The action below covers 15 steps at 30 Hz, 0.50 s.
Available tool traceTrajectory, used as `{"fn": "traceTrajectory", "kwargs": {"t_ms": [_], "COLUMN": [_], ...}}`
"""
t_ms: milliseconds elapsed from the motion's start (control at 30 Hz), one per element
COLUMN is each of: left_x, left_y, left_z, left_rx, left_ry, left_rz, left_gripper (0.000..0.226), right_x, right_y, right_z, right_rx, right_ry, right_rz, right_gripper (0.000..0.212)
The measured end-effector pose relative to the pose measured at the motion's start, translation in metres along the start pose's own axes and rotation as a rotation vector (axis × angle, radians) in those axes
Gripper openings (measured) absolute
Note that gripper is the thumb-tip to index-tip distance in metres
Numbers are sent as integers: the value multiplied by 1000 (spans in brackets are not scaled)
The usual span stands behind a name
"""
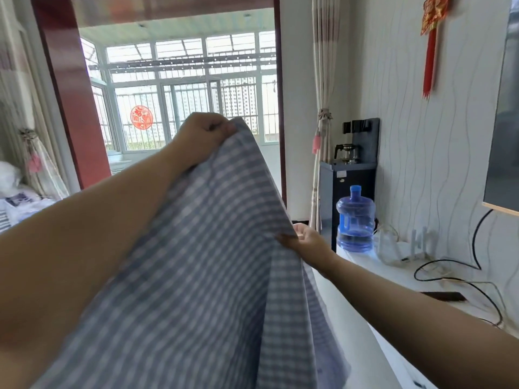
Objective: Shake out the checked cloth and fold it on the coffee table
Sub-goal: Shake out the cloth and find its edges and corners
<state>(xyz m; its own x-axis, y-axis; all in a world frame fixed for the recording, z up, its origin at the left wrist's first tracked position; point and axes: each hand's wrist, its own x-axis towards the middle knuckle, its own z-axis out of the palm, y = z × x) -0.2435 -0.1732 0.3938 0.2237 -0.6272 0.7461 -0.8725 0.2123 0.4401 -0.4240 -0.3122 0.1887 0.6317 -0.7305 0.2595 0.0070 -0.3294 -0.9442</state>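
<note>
Both hands' fingers pinching checked cloth: L hand high, R hand lower.

Bright daylight floods through the balcony windows, overexposed there, with motion blur and wide-angle bending at edges.

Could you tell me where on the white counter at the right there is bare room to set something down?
The white counter is bare between the checked cloth and the right hand. It is crowded further back, by the blue water jug, the looping black cable and the dark flat object.
</note>
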Motion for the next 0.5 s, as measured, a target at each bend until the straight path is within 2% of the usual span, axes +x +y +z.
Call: {"fn": "traceTrajectory", "kwargs": {"t_ms": [67,167,300,367,433,500], "left_x": [0,-1,-2,-3,-4,-4], "left_y": [-4,-13,-31,-37,-40,-45], "left_z": [-3,-7,-17,-20,-21,-25], "left_rx": [9,15,-40,-72,-68,-31], "left_ry": [8,30,82,110,137,203], "left_rz": [-5,-15,-52,-73,-78,-35], "left_gripper": [26,32,37,33,29,28], "right_x": [-5,-14,-23,-26,-28,-15], "right_y": [5,19,55,76,84,82], "right_z": [10,18,20,24,32,29], "right_rx": [-16,-47,-177,-168,-160,-290], "right_ry": [27,-84,-245,-192,-50,118], "right_rz": [-7,104,360,409,394,344], "right_gripper": [42,18,28,24,16,21]}}
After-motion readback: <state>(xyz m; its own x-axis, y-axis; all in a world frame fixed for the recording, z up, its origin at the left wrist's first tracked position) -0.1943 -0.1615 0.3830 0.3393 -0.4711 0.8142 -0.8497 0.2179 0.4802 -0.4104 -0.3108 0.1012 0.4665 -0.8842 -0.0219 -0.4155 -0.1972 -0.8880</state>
